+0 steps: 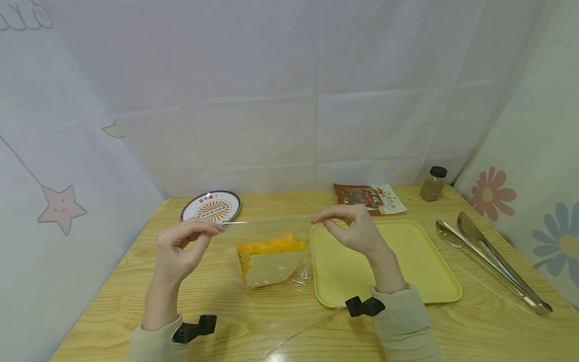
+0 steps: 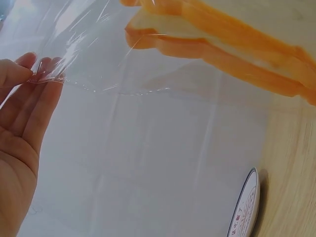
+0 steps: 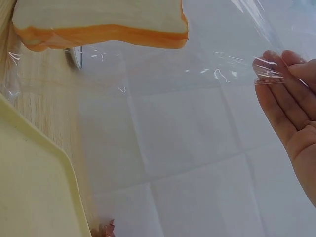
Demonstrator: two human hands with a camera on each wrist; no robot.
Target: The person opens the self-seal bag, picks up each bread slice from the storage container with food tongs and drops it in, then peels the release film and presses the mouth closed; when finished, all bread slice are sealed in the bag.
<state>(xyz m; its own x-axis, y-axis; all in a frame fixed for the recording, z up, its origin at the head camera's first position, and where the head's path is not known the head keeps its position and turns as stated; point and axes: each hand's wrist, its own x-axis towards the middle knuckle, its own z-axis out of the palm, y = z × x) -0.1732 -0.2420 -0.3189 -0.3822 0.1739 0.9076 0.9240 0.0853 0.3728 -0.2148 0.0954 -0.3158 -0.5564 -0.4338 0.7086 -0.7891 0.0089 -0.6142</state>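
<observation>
A transparent sheet of plastic film (image 1: 267, 226) spans the space between my hands, its far edge raised. My left hand (image 1: 176, 254) pinches one end of that edge between thumb and fingers, and the film bunches there in the left wrist view. At the other end my right hand (image 1: 355, 234) pinches it the same way. Behind the film, between the hands, lie slices of bread (image 1: 273, 269) with orange crusts, stacked together and tilted in the head view. Crinkled film shows at the bread's right side. Both wrist views show the bread (image 2: 222, 44) through or beside the film.
A yellow tray (image 1: 434, 296) lies right of the bread, partly behind my right forearm. Metal tongs (image 1: 493, 261) rest at the far right. Along the back are a printed plate (image 1: 212, 205), a brown-and-white food packet (image 1: 371, 197) and a black-lidded jar (image 1: 433, 185).
</observation>
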